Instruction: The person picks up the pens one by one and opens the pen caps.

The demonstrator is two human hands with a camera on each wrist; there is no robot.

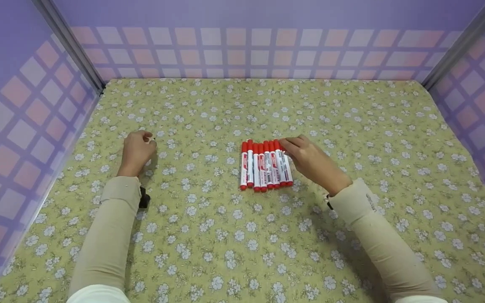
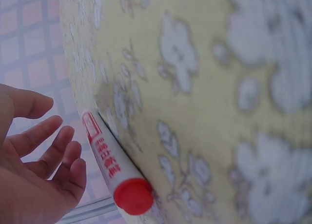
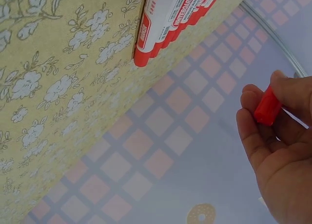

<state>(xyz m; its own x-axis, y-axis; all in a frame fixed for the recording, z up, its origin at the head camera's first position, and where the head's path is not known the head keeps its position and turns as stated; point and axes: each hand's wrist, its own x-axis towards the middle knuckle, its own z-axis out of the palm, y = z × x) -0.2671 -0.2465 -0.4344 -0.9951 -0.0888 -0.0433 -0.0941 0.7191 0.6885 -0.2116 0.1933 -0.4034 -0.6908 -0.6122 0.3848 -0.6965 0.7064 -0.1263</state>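
My right hand (image 1: 307,158) is over the top right end of a row of whiteboard markers (image 1: 262,170). In the right wrist view, its thumb and fingers pinch a red marker cap (image 3: 269,107), apart from the row. The markers have white barrels and red ends and lie side by side; the hand covers the top of the rightmost one. My left hand (image 1: 136,152) is at the left, low over the cloth. Its fingers are loosely bent in the left wrist view, beside a single marker (image 2: 109,158) whose red end faces the camera. The hand mostly hides that marker from the head view.
A yellow-green flowered cloth (image 1: 209,227) covers the table. Purple walls with a pink and white check band (image 1: 234,46) enclose its back and sides. A grey metal strip (image 1: 72,46) runs up the back left corner.
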